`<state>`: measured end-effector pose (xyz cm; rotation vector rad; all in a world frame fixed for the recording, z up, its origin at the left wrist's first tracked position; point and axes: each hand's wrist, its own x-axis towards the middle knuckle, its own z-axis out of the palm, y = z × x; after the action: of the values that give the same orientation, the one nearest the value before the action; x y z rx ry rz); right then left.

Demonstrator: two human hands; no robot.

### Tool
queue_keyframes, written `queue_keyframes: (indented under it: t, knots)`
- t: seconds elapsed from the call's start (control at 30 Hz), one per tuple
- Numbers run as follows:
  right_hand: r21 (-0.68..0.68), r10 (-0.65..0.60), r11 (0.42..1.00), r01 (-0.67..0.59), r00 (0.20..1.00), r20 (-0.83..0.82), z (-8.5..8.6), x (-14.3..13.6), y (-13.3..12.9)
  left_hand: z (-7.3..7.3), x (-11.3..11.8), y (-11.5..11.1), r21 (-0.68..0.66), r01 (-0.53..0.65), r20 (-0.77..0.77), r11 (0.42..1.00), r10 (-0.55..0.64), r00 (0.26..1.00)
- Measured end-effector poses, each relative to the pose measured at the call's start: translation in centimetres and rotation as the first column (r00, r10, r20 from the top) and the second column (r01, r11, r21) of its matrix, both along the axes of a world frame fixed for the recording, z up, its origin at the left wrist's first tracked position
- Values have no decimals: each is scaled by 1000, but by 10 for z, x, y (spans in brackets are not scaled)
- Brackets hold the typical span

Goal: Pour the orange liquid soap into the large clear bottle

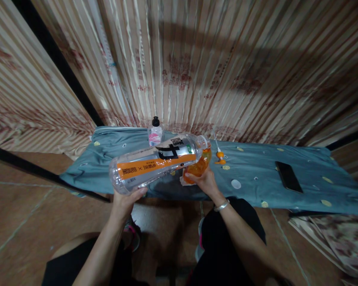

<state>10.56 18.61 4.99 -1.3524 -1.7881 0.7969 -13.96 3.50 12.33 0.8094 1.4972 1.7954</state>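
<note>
My left hand [127,199] is closed round the base end of a large clear plastic drink bottle [155,161] with an orange and black label. The bottle lies tilted almost level in the air, its neck pointing right. That neck meets the top of a smaller bottle of orange liquid [196,169], partly hidden behind it. My right hand [205,182] grips the orange bottle low down, over a crumpled white tissue [186,181]. Whether liquid is flowing between the bottles I cannot tell. An orange pump top [220,156] with a thin tube lies just to the right.
A small clear bottle [155,133] with a black cap and pink label stands behind the large one. On the blue-green cloth [247,174] lie a white round disc [236,184] and a black phone [288,176]. Pleated curtains [197,67] hang behind, with dark metal poles [59,59].
</note>
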Motion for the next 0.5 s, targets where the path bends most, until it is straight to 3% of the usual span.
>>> queue_keyframes:
  t: [0.5]
  knots:
    - [3,7,1000,-7,1000,-14,0,0,0,2,2,2,30,-24,-4,999,24,1000]
